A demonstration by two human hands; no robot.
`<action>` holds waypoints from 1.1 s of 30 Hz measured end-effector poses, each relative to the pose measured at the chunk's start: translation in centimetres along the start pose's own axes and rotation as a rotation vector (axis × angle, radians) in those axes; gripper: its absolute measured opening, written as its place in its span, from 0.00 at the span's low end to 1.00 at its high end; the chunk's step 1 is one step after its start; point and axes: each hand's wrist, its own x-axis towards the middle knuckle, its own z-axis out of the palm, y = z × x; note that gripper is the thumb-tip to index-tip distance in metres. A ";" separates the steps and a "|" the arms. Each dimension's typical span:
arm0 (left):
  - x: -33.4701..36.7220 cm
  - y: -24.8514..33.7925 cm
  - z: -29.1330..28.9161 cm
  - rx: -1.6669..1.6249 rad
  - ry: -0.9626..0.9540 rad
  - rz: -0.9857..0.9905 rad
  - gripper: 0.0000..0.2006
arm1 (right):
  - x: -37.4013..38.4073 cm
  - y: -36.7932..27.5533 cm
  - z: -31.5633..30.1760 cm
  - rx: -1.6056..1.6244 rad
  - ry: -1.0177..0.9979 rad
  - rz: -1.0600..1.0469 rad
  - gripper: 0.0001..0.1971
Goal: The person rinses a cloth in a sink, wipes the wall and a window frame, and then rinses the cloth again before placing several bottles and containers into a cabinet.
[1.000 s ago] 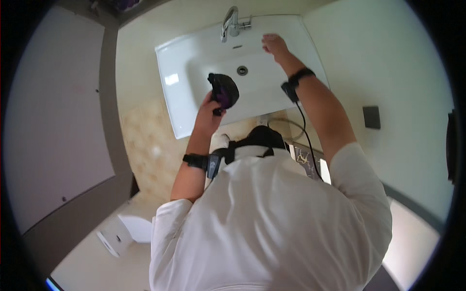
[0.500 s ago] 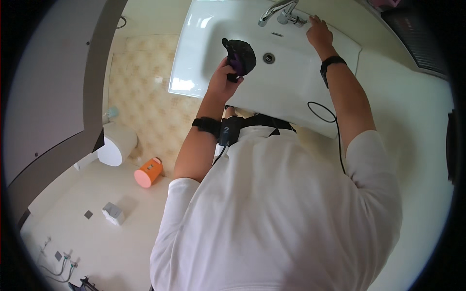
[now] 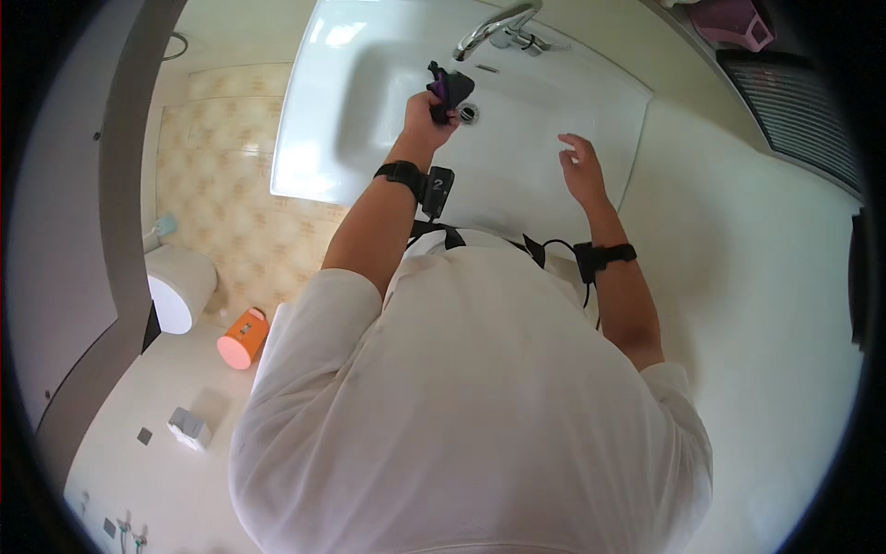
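My left hand [image 3: 426, 125] grips a small black and purple item [image 3: 454, 90] with a short tab sticking up; its kind I cannot make out. It is held over the white washbasin [image 3: 535, 157], beside the round drain [image 3: 468, 114] and partly in front of it. To the right, my right hand [image 3: 581, 171] hovers above the basin with nothing in it, its fingers loosely bent and apart. Beyond both hands stands the chrome tap [image 3: 498, 30], its lever on the right. Whether water runs from its spout does not show.
An orange bin [image 3: 244, 339] and a white toilet [image 3: 180, 286] stand at the left. Nearby is a white box [image 3: 189, 428]. A pink-purple basket [image 3: 729, 25] sits at the upper right, next to a dark ribbed panel [image 3: 794, 115]. A grey door [image 3: 65, 185] borders the left.
My right hand has come away from the tap's lever, back toward me over the basin. My left hand has carried the black and purple item closer to the drain and turned it.
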 end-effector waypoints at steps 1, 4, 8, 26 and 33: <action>0.1 -0.2 -0.2 -0.002 0.005 -0.012 0.07 | -1.1 0.0 -0.1 -0.004 -0.001 0.013 0.17; 1.1 -0.6 -0.8 -0.167 0.035 0.015 0.08 | -2.8 -0.2 -0.5 0.023 -0.047 0.142 0.15; 1.6 -1.4 -0.4 -0.124 0.040 0.012 0.09 | -2.8 -1.1 -1.6 0.013 -0.088 0.117 0.14; 1.7 -2.6 -0.4 0.008 -0.009 0.003 0.05 | 0.3 -1.4 -2.7 0.039 -0.205 0.034 0.13; 2.1 -2.7 -0.4 -0.077 -0.069 0.030 0.13 | 0.7 -1.3 -1.9 0.075 -0.228 0.022 0.14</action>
